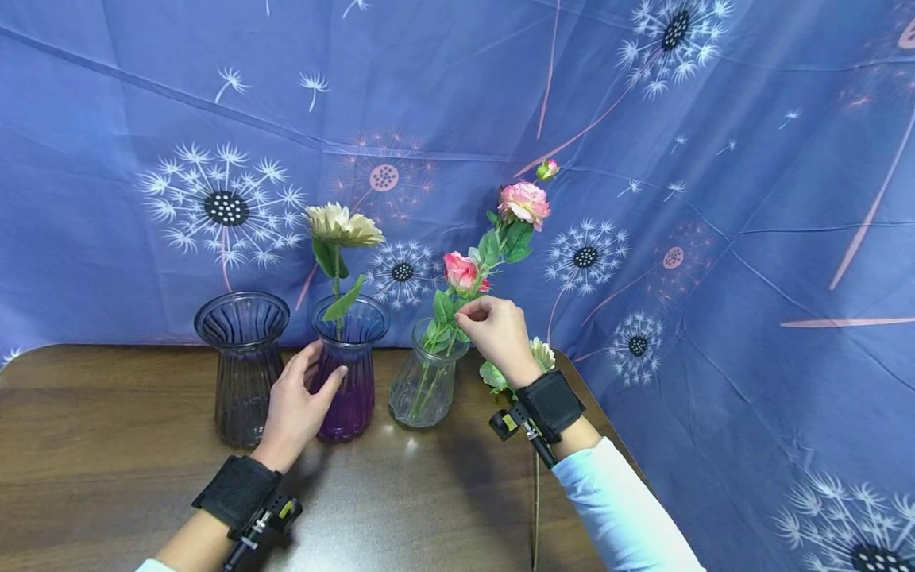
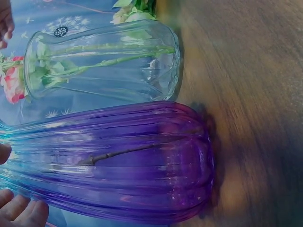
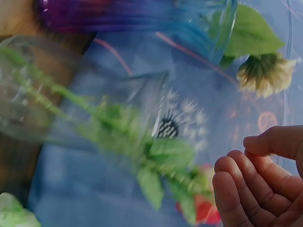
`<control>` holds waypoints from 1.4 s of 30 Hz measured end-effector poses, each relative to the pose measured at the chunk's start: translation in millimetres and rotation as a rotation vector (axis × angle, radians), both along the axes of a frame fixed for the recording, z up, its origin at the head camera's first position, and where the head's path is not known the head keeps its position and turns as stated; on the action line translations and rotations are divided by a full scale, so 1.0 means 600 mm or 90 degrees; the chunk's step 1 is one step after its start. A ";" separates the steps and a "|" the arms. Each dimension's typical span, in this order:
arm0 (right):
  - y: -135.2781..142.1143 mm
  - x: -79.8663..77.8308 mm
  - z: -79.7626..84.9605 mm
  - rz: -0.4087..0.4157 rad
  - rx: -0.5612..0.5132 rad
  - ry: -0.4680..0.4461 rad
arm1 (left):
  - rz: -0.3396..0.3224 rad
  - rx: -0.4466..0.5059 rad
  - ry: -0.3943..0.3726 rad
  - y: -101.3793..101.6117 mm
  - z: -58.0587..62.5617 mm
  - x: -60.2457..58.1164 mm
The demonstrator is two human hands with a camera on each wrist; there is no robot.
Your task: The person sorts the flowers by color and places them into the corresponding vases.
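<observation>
In the head view, my left hand [image 1: 296, 405] holds a vase [image 1: 346, 397], blue at the rim and purple below, from its left side. One cream flower [image 1: 343, 226] stands upright in it, its brown stem showing through the glass in the left wrist view. My right hand [image 1: 496, 330] is beside the rose stems above the clear glass vase [image 1: 425, 389]. Its fingers [image 3: 255, 189] are loosely curled, with nothing visible between them in the right wrist view. A pink rose [image 1: 524, 202] and a red-pink rose [image 1: 463, 272] lean right out of the clear vase.
A dark grey ribbed vase [image 1: 243, 381] stands left of the purple one. Behind my right wrist, a pale green flower [image 1: 541, 355] lies on the brown table [image 1: 93, 445], its long stem [image 1: 536, 508] running toward the front. A blue dandelion-print cloth [image 1: 443, 87] hangs behind the table.
</observation>
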State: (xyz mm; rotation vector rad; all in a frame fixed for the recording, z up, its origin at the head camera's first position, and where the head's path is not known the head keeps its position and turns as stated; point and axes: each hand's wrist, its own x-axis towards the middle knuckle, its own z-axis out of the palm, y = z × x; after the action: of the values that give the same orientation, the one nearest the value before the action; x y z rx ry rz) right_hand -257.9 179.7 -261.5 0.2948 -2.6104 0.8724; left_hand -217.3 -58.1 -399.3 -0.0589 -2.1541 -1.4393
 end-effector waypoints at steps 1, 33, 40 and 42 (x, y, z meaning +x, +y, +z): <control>0.008 0.000 -0.003 -0.008 -0.002 -0.002 | 0.002 0.000 0.004 0.000 0.000 0.000; 0.207 0.034 -0.161 -0.180 -0.042 -0.122 | 0.012 -0.007 -0.004 0.002 -0.007 -0.001; 0.240 0.036 -0.201 -0.217 -0.032 -0.150 | 0.016 -0.004 -0.003 0.001 -0.006 -0.004; 0.249 0.035 -0.214 -0.234 -0.020 -0.158 | 0.017 -0.002 -0.002 0.001 -0.006 -0.005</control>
State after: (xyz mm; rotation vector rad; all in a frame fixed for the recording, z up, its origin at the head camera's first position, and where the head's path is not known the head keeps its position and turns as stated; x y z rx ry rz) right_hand -237.0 328.8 -390.1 -0.3137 -2.7410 0.8620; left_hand -220.3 -57.6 -402.7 -0.0294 -2.1508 -1.4224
